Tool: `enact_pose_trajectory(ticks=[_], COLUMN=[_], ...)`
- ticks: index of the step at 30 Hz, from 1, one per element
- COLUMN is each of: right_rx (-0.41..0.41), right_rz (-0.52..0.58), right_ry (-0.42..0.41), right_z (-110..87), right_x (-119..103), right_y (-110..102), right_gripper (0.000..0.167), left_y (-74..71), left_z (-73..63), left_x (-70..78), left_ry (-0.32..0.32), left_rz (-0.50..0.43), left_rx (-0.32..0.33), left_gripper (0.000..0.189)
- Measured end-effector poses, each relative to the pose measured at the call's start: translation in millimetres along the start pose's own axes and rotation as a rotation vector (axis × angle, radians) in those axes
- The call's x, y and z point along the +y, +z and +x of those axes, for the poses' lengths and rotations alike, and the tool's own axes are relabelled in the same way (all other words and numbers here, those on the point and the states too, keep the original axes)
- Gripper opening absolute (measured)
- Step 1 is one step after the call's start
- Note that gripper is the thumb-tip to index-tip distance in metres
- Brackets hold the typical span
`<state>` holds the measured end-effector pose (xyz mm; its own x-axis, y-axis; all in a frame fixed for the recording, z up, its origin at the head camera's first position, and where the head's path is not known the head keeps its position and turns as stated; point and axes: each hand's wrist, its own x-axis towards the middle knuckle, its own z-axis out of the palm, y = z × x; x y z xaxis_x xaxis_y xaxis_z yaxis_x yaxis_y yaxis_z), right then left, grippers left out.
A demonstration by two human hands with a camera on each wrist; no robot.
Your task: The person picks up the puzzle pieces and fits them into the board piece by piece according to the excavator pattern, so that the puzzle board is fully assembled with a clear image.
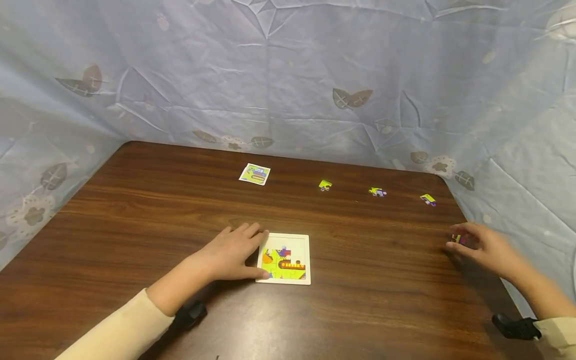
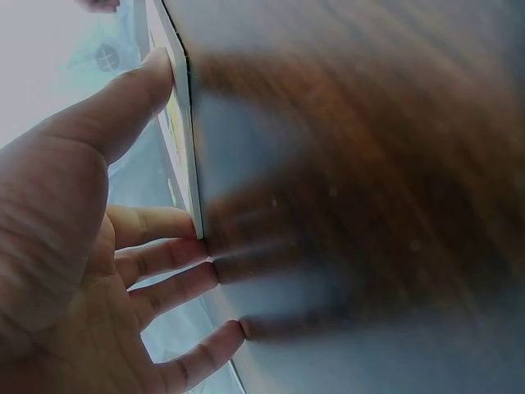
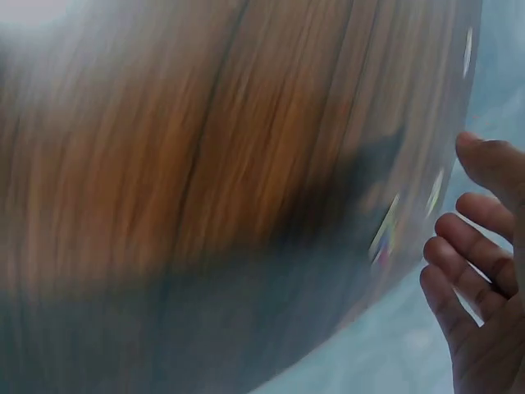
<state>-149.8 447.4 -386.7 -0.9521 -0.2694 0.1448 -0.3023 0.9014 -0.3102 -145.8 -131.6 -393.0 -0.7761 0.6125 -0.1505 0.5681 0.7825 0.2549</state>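
Observation:
A square puzzle tray [image 1: 284, 236] with a pale rim lies on the table, joined pieces with a digger picture filling its lower part. My left hand [image 1: 231, 255] rests along the tray's left side. Its thumb [image 2: 148, 82] presses on the near rim, and the index finger touches the far left corner; the other fingers extend to the tabletop. Far to the right, my right hand [image 1: 488, 250] hovers by a colourful puzzle piece [image 1: 458, 239] near the table's edge. In the right wrist view that piece [image 3: 384, 234] lies flat, apart from the loosely bent fingers.
Behind the tray lies a small picture card [image 1: 255, 174]. Loose puzzle pieces lie in a spaced row toward the back right: one [image 1: 325, 185], another [image 1: 377, 192] and a third [image 1: 428, 199]. A patterned grey curtain [image 1: 297, 90] hangs around the table [image 1: 180, 200].

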Motion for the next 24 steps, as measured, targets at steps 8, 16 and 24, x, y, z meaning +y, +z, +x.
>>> enact_pose_trajectory(ticks=[8,16,24], right_rx=[0.001,-0.021,-0.038], right_rz=[-0.015,-0.012,0.04], right_ry=[0.056,0.08,0.032], right_z=[-12.5,-11.3,-6.3], right_x=[36.3,42.5,41.2], right_y=[2.0,3.9,5.9], right_gripper=[0.038,0.039,0.027], left_y=[1.2,1.0,0.5], left_z=[0.8,1.2,0.0], left_x=[0.0,0.8,0.6], left_ry=[0.003,-0.006,-0.005], left_rz=[0.008,-0.003,-0.005], left_rx=[-0.008,-0.017,-0.012], left_gripper=[0.092,0.092,0.092])
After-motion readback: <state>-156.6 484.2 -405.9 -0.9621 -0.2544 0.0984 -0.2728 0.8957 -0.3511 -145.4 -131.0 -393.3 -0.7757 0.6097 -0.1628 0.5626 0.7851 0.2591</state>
